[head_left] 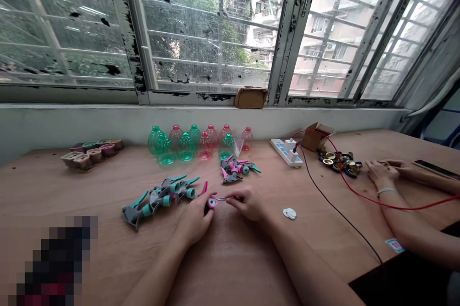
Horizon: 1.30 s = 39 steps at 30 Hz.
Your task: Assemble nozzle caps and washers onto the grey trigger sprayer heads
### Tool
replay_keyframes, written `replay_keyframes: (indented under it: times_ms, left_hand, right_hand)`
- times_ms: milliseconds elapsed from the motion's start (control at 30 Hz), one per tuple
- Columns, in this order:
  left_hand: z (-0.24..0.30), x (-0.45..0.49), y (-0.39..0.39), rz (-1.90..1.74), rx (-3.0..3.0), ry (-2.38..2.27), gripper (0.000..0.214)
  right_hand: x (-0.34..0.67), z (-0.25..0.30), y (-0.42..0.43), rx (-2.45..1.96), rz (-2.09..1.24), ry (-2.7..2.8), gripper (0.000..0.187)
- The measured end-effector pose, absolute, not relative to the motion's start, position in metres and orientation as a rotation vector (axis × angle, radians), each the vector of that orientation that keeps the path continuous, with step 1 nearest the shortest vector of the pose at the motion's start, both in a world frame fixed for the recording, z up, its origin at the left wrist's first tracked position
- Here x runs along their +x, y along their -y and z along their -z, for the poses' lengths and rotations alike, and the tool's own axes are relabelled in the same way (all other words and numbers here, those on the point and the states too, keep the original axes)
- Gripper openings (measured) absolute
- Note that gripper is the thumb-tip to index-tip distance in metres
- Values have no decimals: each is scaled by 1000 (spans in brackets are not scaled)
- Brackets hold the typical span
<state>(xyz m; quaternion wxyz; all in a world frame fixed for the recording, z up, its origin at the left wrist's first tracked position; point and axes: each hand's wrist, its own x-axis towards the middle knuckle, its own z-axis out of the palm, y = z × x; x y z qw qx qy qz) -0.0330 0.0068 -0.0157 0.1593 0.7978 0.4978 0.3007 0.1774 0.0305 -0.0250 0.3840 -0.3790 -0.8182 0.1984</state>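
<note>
My left hand (194,222) grips a small dark plastic part with a pink ring (212,203) at the middle of the wooden table (46,186). My right hand (247,203) pinches a thin metal pin (225,198), whose tip reaches the pink ring. To the left of my hands lies a heap of grey and teal trigger spray heads (160,199), the nearest things to my left hand. A smaller heap of spray heads with pink parts (233,170) lies farther ahead. A pair of small white discs (289,213) sits to the right of my right hand.
Green and pink plastic bottles (187,144) stand along the window wall. Beside them are a power strip (286,152) and a cardboard box (314,137). A co-worker's hands (381,170) work beside a heap of brass rings (338,164). Red and black cables cross the table.
</note>
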Motion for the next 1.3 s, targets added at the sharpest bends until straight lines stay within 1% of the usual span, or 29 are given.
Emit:
replay_keyframes:
  times_ms: [67,133,267,467,667,933,1033,1133,1200,1300]
  left_hand:
    - [15,-31,-5,-851,2269,-1445,48]
    - [15,-30,-3,-860,2266,-1445,48]
    - [16,-29,-4,-904,2277,-1398,30]
    - [18,-31,-6,-929,2272,-1382,27]
    - [20,-31,-5,-896,2303,-1440,32]
    - [22,-31,-6,-898,2290,-1445,33]
    - [22,-30,-6,-883,2300,-1433,32]
    - [21,-30,-6,-838,2353,-1342,32]
    - [20,-30,-5,-810,2371,-1286,31]
    - [18,-31,-5,-788,2360,-1241,29]
  right_hand:
    - [178,21,-28,-1018,-454,2153,22]
    - [178,16,-25,-1112,-341,2170,21]
    - [176,5,-16,-1241,-130,2185,19]
    - [178,-1,-14,-1283,-61,2253,23]
    - [179,-4,-13,-1320,-25,2320,27]
    - [171,-6,-7,-1452,72,2305,32]
    - [169,-8,-5,-1472,76,2359,33]
    - [171,-8,-5,-1468,42,2378,27]
    - [174,-5,-8,-1428,-35,2355,22]
    - [178,3,-14,-1295,-244,2309,18]
